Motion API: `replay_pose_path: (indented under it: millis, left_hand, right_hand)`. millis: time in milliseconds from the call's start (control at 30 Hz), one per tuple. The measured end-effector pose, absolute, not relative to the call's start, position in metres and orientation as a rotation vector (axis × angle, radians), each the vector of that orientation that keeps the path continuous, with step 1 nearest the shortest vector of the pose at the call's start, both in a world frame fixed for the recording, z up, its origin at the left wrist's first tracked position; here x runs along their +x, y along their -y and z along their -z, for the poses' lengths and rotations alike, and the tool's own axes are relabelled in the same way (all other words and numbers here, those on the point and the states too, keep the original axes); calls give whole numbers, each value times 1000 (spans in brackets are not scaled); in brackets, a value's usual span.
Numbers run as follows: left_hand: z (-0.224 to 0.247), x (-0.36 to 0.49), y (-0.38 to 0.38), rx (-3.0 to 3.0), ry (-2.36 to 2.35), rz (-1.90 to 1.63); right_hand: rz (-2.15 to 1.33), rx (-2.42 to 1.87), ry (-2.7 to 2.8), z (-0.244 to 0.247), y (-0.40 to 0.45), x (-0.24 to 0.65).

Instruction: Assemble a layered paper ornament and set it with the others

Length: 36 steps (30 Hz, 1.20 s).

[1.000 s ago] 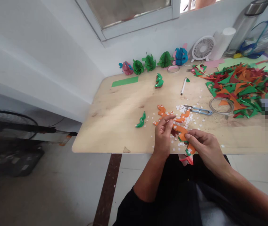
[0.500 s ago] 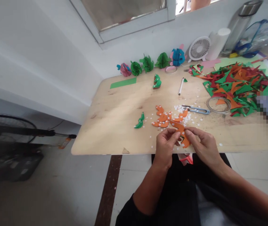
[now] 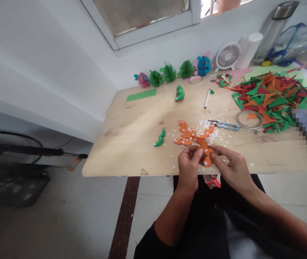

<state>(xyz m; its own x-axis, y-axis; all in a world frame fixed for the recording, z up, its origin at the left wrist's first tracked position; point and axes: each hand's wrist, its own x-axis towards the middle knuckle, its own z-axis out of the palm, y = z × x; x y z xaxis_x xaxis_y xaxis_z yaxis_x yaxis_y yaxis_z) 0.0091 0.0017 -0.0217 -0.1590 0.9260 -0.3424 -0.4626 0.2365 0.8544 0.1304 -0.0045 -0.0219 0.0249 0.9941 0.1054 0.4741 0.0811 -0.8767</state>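
Pinch the orange paper piece (image 3: 208, 160) lightly by its edges, since a hard squeeze would probably crease it. Square up its curved outline before you press, then press flat with your thumbs rather than twisting; the small white squares (image 3: 205, 163) on its face look easy to knock askew. Your left hand (image 3: 188, 164) grips its left side, thumb against fingers, and your right hand (image 3: 233, 166) grips its right side, both narrowed on the paper. The piece sits between your hands, above the tabletop (image 3: 126, 154) near its front edge, just on your side of the loose orange cutouts (image 3: 187, 135); whether it touches them, you cannot tell.
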Motion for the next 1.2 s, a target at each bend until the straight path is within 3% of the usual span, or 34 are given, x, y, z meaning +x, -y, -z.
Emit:
replay_pose_path:
  millis: [367, 667, 867, 967, 1200]
  left_hand:
    - [28, 24, 13, 501, -1189, -1315]
    - [29, 33, 10, 442, -1163, -1364]
    - [37, 36, 11, 618, -1221, -1450]
    - [40, 36, 11, 670, -1258, -1463]
    - [39, 32, 10, 735, -1193, -1424]
  right_hand:
    - [-750, -1506, 1546, 27, 5, 129]
    - [-189, -1369, 1884, 39, 3, 126]
    - [-40, -1343, 1945, 40, 2, 123]
    - [-123, -1357, 1887, 41, 2, 122]
    - [-831, -1447, 1384, 44, -1, 125]
